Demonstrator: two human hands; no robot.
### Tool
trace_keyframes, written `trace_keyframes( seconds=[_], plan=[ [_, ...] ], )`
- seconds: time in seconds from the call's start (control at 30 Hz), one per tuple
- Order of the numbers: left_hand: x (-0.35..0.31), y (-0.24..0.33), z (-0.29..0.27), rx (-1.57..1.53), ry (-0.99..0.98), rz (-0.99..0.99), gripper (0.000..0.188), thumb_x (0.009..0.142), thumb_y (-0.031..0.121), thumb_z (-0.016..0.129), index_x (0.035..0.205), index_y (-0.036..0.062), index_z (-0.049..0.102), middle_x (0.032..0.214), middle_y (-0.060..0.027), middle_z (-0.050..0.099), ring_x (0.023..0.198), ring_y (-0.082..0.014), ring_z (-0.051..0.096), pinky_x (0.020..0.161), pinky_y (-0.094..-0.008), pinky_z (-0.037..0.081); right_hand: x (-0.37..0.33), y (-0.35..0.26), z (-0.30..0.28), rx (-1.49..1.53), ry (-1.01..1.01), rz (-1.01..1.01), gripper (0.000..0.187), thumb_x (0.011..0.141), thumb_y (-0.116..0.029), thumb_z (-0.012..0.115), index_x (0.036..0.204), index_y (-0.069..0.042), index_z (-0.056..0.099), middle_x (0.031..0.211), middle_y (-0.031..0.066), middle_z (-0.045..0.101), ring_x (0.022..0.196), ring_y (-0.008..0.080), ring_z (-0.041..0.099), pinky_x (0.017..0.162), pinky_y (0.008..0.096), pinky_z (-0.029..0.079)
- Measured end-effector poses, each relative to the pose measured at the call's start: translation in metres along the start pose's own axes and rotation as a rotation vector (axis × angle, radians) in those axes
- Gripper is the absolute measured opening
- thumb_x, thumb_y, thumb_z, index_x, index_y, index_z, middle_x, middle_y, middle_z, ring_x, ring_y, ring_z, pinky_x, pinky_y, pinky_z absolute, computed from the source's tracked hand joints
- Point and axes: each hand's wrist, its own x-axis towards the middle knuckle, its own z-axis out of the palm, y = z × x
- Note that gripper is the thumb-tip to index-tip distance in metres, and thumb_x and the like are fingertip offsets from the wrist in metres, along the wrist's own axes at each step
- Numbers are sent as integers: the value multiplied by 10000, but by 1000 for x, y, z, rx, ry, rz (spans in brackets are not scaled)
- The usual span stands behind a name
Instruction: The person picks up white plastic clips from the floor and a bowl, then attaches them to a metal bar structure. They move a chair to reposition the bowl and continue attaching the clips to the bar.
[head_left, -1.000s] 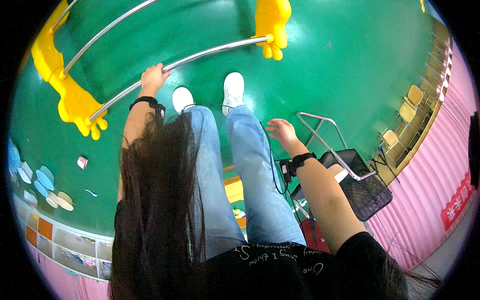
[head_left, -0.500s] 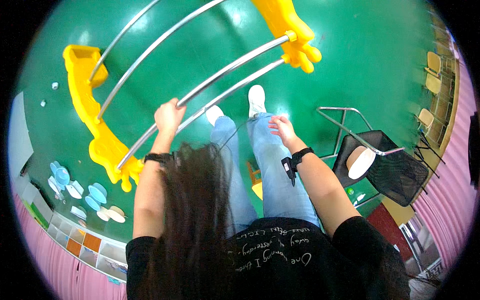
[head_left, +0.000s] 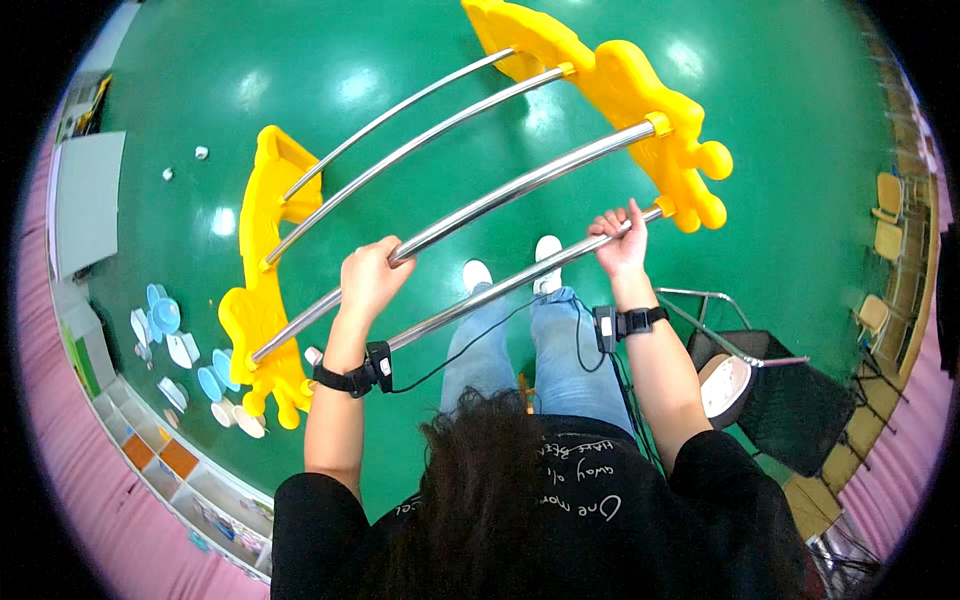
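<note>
A rack with two moulded yellow plastic ends point(head_left: 640, 100) and several curved metal bars point(head_left: 520, 190) stands in front of me, slanting up to the right. My left hand point(head_left: 370, 280) is closed round the second-nearest bar, left of its middle. With my right hand point(head_left: 622, 245) I hold the nearest bar close to the right yellow end, thumb pointing up along it. Both wrists carry black straps with small devices, and a thin cable runs between them. My white shoes point(head_left: 477, 273) show under the nearest bar.
A black chair with a metal frame point(head_left: 790, 390) stands to my right, holding a hat-like pale item point(head_left: 725, 385). Blue and white basins point(head_left: 165, 316) lie on the green floor at left, near a cubby shelf point(head_left: 200, 490). Small wooden chairs point(head_left: 888, 240) line the far right.
The rack has shifted right and its right end now shows more fully. My right hand has moved from free air onto the nearest bar; the left has kept its hold.
</note>
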Motion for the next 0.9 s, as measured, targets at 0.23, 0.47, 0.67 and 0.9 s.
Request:
trace_keyframes(
  seconds=[0.23,0.47,0.67,0.9],
  plan=[
    [9,4,-23,135,269,199,303,694,144,674,966,88,553,983,-100,550,939,-277,520,763,-368,424,9,-14,55,-21,10,13,481,900,-441,446,551,-132,326,462,-16,251,428,117,270,485,277,295],
    [-27,15,-38,203,550,354,415,722,208,665,1097,100,527,1142,-107,481,1111,-321,429,947,-445,333,1,-16,127,-30,17,14,496,897,-455,443,544,-123,341,460,-21,277,429,120,285,514,284,310],
    [-56,15,-63,190,344,254,404,681,388,689,933,93,578,878,-80,555,884,-258,531,764,-385,415,-15,-39,146,3,-17,4,436,887,-355,476,538,-129,346,458,-27,300,438,117,305,544,293,319],
    [-69,-1,-74,237,273,282,453,592,475,729,637,91,493,557,-37,455,559,-214,510,491,-332,395,-44,-65,141,-20,-16,-143,340,845,-204,511,546,-120,371,455,-21,326,444,104,327,535,268,322]
  ],
)
